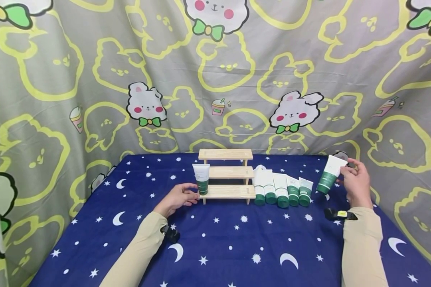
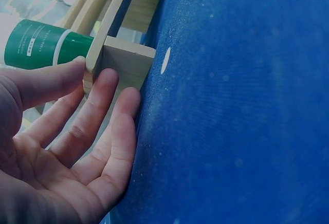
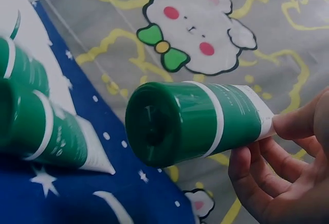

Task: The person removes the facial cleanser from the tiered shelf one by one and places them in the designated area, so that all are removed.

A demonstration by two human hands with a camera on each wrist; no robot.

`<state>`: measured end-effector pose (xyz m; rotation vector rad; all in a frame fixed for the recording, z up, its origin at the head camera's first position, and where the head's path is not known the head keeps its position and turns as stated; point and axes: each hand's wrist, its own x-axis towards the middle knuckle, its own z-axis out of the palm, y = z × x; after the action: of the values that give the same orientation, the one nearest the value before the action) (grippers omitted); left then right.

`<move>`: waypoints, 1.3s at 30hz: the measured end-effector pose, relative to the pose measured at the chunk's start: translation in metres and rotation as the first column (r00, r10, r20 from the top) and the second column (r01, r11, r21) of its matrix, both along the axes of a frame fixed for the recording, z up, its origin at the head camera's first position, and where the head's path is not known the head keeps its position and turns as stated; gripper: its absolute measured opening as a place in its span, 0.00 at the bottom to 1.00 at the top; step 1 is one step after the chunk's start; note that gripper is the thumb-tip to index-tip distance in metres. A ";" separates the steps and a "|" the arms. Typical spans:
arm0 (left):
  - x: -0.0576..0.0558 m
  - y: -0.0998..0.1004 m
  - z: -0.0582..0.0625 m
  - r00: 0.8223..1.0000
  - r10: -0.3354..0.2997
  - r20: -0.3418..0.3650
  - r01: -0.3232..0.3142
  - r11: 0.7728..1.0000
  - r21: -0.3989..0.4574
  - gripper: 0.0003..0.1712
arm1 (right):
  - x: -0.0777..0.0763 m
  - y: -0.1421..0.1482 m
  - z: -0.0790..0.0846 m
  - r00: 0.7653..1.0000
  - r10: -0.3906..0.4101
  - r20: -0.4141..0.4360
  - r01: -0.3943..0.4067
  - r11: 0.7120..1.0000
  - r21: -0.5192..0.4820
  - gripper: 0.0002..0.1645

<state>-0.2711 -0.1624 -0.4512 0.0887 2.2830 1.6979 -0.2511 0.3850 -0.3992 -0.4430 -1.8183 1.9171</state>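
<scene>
A three-step wooden display stand (image 1: 228,191) sits on the table, and my left hand (image 1: 179,196) pinches the left end of its lowest step. In the left wrist view the thumb (image 2: 61,82) lies at the plank's edge with fingers around the end. Just beside it, a white and green squeeze tube (image 1: 201,179) stands on its cap on that step. At the right, my right hand (image 1: 358,181) pinches another squeeze tube (image 1: 331,175) by its white flat end, tilted with the green cap downward. The right wrist view shows this held tube (image 3: 200,121) cap-first.
Several similar tubes (image 1: 281,191) lean in a row against the right side of the stand, caps down. A dark blue cloth (image 1: 230,247) with moons and stars covers the table. Behind hangs a grey cartoon-print curtain (image 1: 237,91).
</scene>
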 end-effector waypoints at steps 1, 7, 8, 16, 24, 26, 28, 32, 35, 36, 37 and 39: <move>0.000 0.000 0.000 1.000 -0.002 0.001 0.002 1.000 0.001 0.24 | -0.001 0.001 -0.003 1.000 0.012 0.011 -0.012 1.000 0.007 0.19; 0.002 0.000 0.003 0.999 -0.032 -0.017 0.032 0.999 0.013 0.24 | -0.005 0.004 -0.019 0.993 0.101 0.067 -0.105 0.993 0.054 0.20; 0.002 0.000 0.004 0.999 -0.033 -0.020 0.033 0.999 0.013 0.25 | -0.006 0.005 -0.021 0.991 0.111 0.071 -0.115 0.991 0.065 0.21; 0.001 0.002 0.004 1.000 0.009 0.011 -0.009 1.000 -0.015 0.26 | -0.009 0.007 -0.034 0.973 0.151 0.174 -0.188 0.957 0.220 0.24; -0.001 0.000 -0.001 1.000 0.001 0.000 -0.001 1.000 -0.009 0.25 | -0.013 0.005 -0.044 0.951 0.149 0.270 -0.240 0.907 0.347 0.34; -0.001 0.000 -0.001 1.000 -0.003 -0.004 0.003 1.000 -0.010 0.25 | -0.013 0.005 -0.045 0.946 0.147 0.290 -0.250 0.899 0.359 0.34; -0.001 0.000 -0.001 1.000 -0.004 -0.004 0.004 1.000 -0.008 0.25 | -0.013 0.005 -0.046 0.940 0.149 0.307 -0.260 0.895 0.363 0.34; 0.000 0.001 0.000 1.000 -0.009 -0.003 0.009 1.000 -0.005 0.25 | -0.013 0.006 -0.047 0.922 0.163 0.351 -0.291 0.889 0.353 0.34; 0.000 0.001 0.001 1.000 -0.012 0.002 0.012 1.000 -0.005 0.25 | -0.012 0.007 -0.048 0.903 0.181 0.390 -0.320 0.889 0.328 0.35; 0.000 0.001 0.001 1.000 -0.017 0.001 0.017 1.000 -0.006 0.26 | -0.012 0.007 -0.048 0.897 0.186 0.400 -0.326 0.890 0.319 0.35; 0.000 0.001 0.001 1.000 -0.017 0.003 0.017 1.000 -0.005 0.26 | -0.011 0.008 -0.048 0.892 0.189 0.411 -0.332 0.891 0.310 0.35; 0.000 0.001 0.001 1.000 -0.018 0.006 0.018 1.000 -0.001 0.26 | -0.011 0.008 -0.049 0.885 0.199 0.422 -0.340 0.894 0.292 0.35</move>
<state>-0.2714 -0.1612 -0.4498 0.1034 2.2721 1.6859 -0.2619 0.3932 -0.4478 -0.4765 -2.5538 1.6896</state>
